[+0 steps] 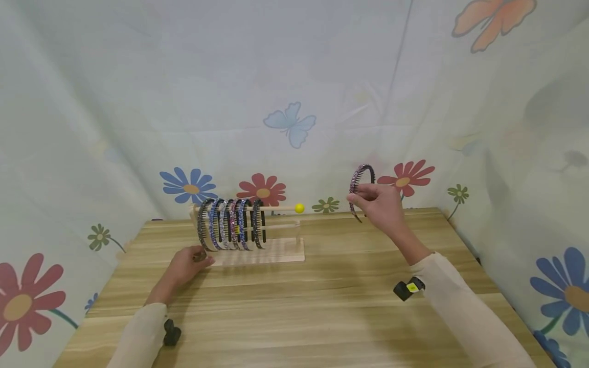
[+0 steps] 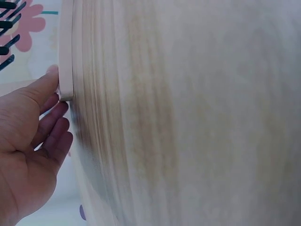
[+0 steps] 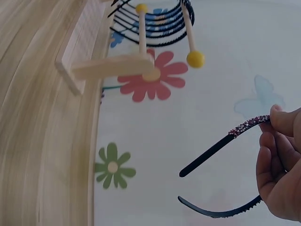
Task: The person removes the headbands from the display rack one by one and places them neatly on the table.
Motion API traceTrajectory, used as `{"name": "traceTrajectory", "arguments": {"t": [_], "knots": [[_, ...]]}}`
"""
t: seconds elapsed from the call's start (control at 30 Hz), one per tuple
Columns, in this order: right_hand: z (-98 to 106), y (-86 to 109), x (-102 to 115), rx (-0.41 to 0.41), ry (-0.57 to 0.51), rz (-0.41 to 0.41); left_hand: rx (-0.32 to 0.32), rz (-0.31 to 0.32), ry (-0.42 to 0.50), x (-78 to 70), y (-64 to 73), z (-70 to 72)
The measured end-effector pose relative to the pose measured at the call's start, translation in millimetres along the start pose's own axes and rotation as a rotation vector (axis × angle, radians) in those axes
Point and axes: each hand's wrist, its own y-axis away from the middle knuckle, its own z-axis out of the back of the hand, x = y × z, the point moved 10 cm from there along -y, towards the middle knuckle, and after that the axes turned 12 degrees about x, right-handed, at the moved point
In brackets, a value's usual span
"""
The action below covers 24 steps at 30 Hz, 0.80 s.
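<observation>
Your right hand [image 1: 384, 207] pinches a headband [image 1: 355, 178] between thumb and fingers, up off the table [image 1: 285, 312] at the far right. It has pink and silver stones outside and dark teeth inside, with its plain dark ends hanging free and pointing down. You have it to the right of the rack, well apart from it.

Your left hand [image 1: 184, 267] grips the left end of the rack's pale base [image 1: 276, 250], thumb against it and the other fingers loosely bent beside it.

Six more headbands [image 1: 233, 227], in black, blue, silver and pink, hang on the upper bar [image 1: 280, 208], five close together at the left and a black one just right of them. The bar's right end carries a yellow ball [image 1: 299, 208]. On the far side hangs a cloth [image 1: 184, 102] printed with flowers and butterflies. Your sleeves [image 1: 465, 306] are pale.
</observation>
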Motion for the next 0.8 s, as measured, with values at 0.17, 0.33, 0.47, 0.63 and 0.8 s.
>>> {"name": "traceTrajectory", "arguments": {"t": [0.17, 0.33, 0.47, 0.63, 0.8], "knots": [[13.8, -2.5, -22.9, 0.008, 0.046, -0.066, 0.01, 0.011, 0.011, 2.6, -1.3, -0.9], [26.3, -1.3, -43.1, -0.015, 0.09, -0.093, 0.005, 0.001, 0.016, 3.2, -1.1, -0.8], [34.7, 2.0, -60.3, -0.026, 0.107, -0.141, 0.002, -0.003, 0.017, 2.5, -0.7, -0.4], [43.8, 8.0, -81.0, -0.031, 0.133, -0.194, 0.002, 0.003, 0.011, 2.6, -1.0, -0.5], [50.5, 15.1, -102.4, -0.022, 0.15, -0.237, 0.007, 0.018, 0.02, 3.7, -0.6, -1.3]]}}
